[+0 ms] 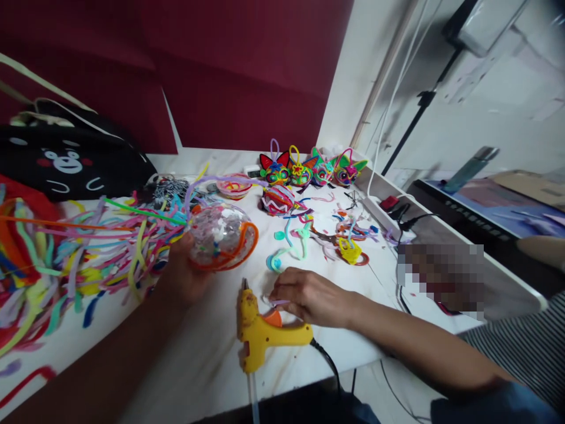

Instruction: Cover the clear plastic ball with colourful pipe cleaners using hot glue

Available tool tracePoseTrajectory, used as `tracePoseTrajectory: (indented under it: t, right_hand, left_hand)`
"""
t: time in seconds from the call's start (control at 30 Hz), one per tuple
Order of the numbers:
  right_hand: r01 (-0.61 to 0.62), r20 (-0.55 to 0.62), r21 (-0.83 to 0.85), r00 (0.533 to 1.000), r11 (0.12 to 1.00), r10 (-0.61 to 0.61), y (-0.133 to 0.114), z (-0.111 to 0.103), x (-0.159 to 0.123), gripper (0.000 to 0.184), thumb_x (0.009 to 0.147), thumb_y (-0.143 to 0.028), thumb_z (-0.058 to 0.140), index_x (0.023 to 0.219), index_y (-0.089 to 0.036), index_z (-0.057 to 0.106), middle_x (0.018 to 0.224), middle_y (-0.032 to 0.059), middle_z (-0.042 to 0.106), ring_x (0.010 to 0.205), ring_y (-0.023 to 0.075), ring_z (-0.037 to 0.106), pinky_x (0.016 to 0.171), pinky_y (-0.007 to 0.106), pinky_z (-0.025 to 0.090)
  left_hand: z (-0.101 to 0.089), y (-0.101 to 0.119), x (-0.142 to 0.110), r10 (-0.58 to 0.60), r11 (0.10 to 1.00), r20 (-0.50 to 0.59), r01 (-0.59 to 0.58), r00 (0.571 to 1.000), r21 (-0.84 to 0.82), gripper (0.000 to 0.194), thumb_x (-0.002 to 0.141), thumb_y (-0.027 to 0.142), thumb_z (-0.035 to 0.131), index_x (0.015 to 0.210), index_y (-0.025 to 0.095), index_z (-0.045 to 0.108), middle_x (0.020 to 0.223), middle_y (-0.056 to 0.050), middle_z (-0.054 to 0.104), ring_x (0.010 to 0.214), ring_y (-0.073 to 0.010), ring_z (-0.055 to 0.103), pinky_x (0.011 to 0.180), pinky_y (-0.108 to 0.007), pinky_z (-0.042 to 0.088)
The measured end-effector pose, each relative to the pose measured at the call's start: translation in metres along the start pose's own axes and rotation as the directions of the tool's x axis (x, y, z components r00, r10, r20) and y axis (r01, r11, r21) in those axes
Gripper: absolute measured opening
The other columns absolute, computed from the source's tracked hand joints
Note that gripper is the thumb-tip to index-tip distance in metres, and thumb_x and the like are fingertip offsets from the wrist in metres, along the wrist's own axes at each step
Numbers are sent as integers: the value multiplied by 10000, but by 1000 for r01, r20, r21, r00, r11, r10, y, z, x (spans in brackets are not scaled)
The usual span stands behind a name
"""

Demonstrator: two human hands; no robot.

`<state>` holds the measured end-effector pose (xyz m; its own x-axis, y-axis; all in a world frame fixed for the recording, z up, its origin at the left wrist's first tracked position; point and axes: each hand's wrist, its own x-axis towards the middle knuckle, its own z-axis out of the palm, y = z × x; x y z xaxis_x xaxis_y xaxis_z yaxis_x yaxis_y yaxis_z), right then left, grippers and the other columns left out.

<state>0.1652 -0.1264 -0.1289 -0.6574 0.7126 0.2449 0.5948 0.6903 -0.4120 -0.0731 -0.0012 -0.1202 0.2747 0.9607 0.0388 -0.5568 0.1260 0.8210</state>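
My left hand (188,271) is wrapped round the lower left of a clear plastic ball (216,227), raised over the table. Orange pipe cleaner (251,244) curves along its right and lower edge; whitish patches and coloured bits show on its surface. Just above the glue gun, my right hand (304,294) has its fingers closed on a small lilac piece of pipe cleaner (279,302). The yellow hot glue gun (265,335) lies on its side, nozzle away from me, with a glue stick poking out behind. A mint-green pipe cleaner shape (302,238) lies beyond my right hand.
Loose coloured pipe cleaners (128,241) are heaped at left, before a black bag (66,159). Several finished animal-face ornaments (300,174) stand at the back, behind a striped ball (278,200). Yellow-handled scissors (348,250) lie right of centre. A power strip (384,215) and cables run along the right.
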Motion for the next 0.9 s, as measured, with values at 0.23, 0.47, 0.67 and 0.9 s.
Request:
tracePoseTrajectory:
  t: [0.23, 0.47, 0.67, 0.9]
  right_hand:
    - [-104, -158, 287, 975, 952, 155, 12, -24, -7, 395, 1125, -412, 521, 1091, -141, 807, 1038, 118, 816, 922, 186, 777, 811, 283, 608]
    - [-421, -303, 98, 851, 902, 430, 51, -53, -19, 412, 1115, -411, 501, 1138, -119, 790, 992, 133, 789, 886, 239, 744, 813, 369, 607]
    - [-232, -254, 11, 940, 973, 227, -3, -36, -19, 390, 1082, -388, 576, 1283, -90, 726, 1225, 186, 744, 1164, 285, 695, 1053, 420, 552]
    - [-90, 158, -147, 981, 985, 113, -62, 12, -10, 741, 955, -341, 655, 1570, 24, 463, 1516, 263, 601, 1393, 420, 576, 1215, 532, 462]
  left_hand:
    - [5, 0, -3, -19, 999, -60, 22, 998, 45, 793, 426, 557, 1026, 1105, 227, 782, 1078, -36, 848, 963, -234, 784, 824, -309, 697]
    - [7, -1, -6, -7, 997, -84, 14, 996, 79, 766, 475, 620, 994, 1117, 255, 791, 1195, -37, 827, 1088, -269, 763, 879, -331, 686]
    - [1, -7, -4, -19, 986, -95, 35, 995, 165, 963, 386, 614, 1020, 1210, 202, 738, 974, -46, 832, 896, -242, 771, 767, -284, 673]
    - [-10, -11, -4, 151, 934, -62, -121, 987, 335, 1031, 416, 535, 1022, 1331, 264, 633, 1186, -66, 772, 1001, -259, 737, 801, -286, 642]
